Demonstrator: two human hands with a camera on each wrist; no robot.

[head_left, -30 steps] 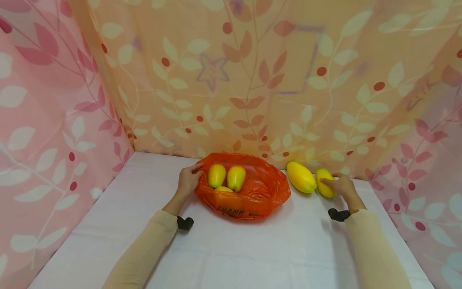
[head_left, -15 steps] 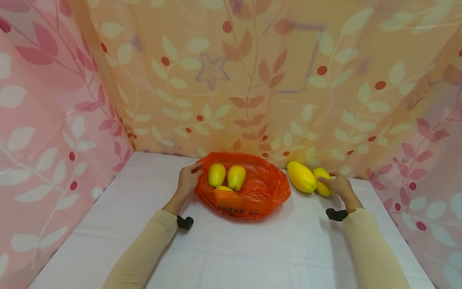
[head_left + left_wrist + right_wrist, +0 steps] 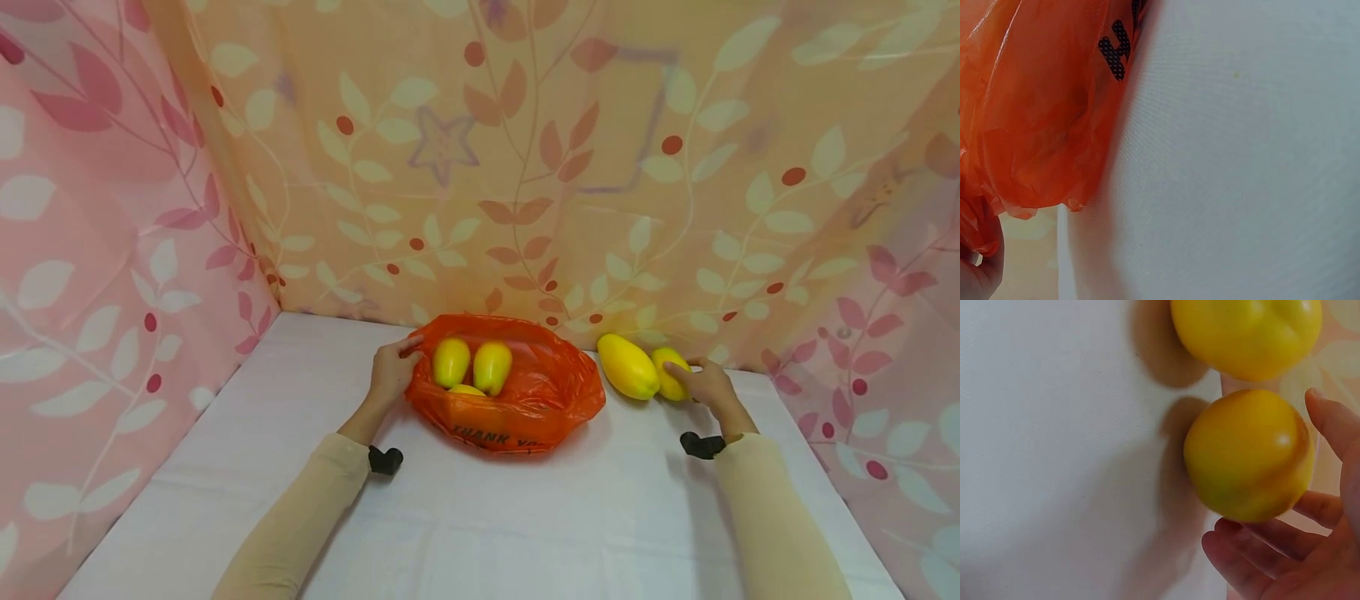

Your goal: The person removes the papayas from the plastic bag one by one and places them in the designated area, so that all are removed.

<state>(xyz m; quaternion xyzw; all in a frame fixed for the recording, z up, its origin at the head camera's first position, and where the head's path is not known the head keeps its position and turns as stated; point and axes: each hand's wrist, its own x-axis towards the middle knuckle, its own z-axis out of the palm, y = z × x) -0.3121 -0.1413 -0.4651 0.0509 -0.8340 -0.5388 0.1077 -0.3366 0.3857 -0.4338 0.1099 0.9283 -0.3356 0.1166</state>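
My left hand (image 3: 392,372) pinches the left rim of an orange-red plastic bag (image 3: 551,383), which lies with its mouth wide apart and has "THANK YOU" lettering. Inside are yellow fruits: two stand side by side, one of them a yellow fruit (image 3: 452,363), and a third shows partly behind the front rim. To the right of the bag, my right hand (image 3: 707,385) is at a small mango-like yellow fruit (image 3: 1247,456). In the right wrist view the thumb stands off this fruit and the fingers lie loosely along its lower side. Beside it rests a longer yellow fruit (image 3: 628,367).
A white cloth (image 3: 510,525) covers the table. Patterned curtains (image 3: 442,225) rise close behind the bag and fruits, and at both sides. Each wrist wears a black strap mount, such as the right mount (image 3: 701,446).
The small fruit has shifted slightly left and back against the longer fruit, with my right hand moving a little left. My left hand and the bag stay put.
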